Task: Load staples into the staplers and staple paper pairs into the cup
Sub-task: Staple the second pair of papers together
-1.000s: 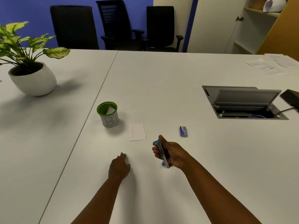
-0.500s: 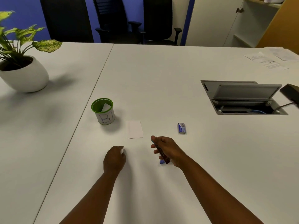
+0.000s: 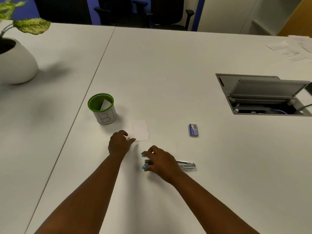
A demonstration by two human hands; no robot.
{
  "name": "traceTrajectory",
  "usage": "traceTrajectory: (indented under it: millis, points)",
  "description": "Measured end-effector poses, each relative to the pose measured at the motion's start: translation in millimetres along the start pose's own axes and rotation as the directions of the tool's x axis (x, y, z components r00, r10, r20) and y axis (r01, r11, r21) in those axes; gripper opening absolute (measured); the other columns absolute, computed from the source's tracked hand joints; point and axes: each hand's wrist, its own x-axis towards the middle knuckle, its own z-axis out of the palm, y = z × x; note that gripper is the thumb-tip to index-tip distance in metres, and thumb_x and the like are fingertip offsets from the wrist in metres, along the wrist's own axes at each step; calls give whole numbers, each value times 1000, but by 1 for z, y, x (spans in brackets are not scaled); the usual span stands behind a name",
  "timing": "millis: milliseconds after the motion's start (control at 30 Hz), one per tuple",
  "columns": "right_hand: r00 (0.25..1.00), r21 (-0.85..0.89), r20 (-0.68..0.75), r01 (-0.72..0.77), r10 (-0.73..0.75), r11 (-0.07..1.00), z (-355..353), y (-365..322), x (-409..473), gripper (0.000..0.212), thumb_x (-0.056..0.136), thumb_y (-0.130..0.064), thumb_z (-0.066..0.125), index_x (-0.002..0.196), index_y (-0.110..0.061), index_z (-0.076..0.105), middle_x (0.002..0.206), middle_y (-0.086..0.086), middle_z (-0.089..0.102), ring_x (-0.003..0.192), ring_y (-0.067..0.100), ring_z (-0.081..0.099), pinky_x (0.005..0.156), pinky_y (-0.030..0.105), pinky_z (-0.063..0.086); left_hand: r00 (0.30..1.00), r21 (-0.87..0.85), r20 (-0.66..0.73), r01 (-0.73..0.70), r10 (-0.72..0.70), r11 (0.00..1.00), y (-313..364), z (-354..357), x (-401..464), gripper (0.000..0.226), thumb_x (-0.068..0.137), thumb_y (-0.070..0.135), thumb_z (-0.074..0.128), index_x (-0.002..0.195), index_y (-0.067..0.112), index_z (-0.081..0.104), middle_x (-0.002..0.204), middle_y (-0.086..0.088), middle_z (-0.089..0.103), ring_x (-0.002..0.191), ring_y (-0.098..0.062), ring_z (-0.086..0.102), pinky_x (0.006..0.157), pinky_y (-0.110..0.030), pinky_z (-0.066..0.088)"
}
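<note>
Two thin paper slips [image 3: 141, 130], it seems, lie stacked just beside the green-rimmed cup [image 3: 102, 108], though I can't tell the sheets apart. My left hand [image 3: 119, 143] rests loosely curled, fingertips on the near corner, gripping nothing yet. Light and floppy, they'd slide on the slick table [image 3: 168, 68], so I'd pinch that corner. My right hand [image 3: 160, 162] is closed over the open stapler [image 3: 184, 165], stiff metal lying flat, best held by its blue-tipped end. One staple box [image 3: 193, 130] sits apart
</note>
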Motion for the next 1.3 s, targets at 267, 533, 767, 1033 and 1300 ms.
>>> traceTrajectory:
  millis: [267, 533, 767, 1033, 1300]
  points:
    - [998, -115, 54, 45, -39, 992, 27, 8, 9, 58, 85, -32, 60, 137, -20, 37, 129, 5, 50, 114, 25, 49, 95, 36, 37, 993, 70, -11, 115, -114, 991, 12, 15, 5, 53, 68, 39, 78, 107, 8, 57, 112, -11, 59, 104, -28, 59, 75, -31, 42]
    - [999, -79, 27, 48, -46, 996, 35, 6, 12, 47, 89, -33, 54, 132, -18, 44, 127, 5, 53, 114, 23, 47, 95, 31, 31, 975, -25, 6, 224, -224, 974, 6, 16, 12, 33, 72, 35, 77, 75, 5, 64, 80, -15, 65, 83, -32, 64, 62, -29, 38]
    - [1000, -31, -14, 16, -17, 999, 29, 9, 10, 70, 80, -48, 61, 140, -22, 34, 136, 1, 45, 124, 19, 37, 102, 32, 27, 982, -203, 49, 186, -180, 961, -10, 19, 12, 43, 77, 34, 72, 51, 10, 48, 55, -8, 50, 59, -25, 47, 58, -27, 35]
    - [790, 688, -345, -155, 507, 709, -16, 7, 8, 34, 82, -25, 68, 114, -16, 63, 99, 3, 67, 92, 16, 61, 77, 14, 46, 968, -620, 236, 215, -82, 755, 12, 0, -12, 43, 74, 22, 76, 53, 15, 39, 53, -1, 32, 53, -13, 34, 51, -23, 39]
    - [775, 993, 83, -115, 626, 10, -91, 8, -4, 35, 84, -23, 65, 112, -3, 61, 100, 11, 65, 87, 22, 64, 75, 29, 54, 800, -629, 525, 134, 291, 766, 43, -36, -46, 10, 82, 16, 66, 72, 17, 66, 59, 12, 65, 60, -7, 52, 58, -19, 52]
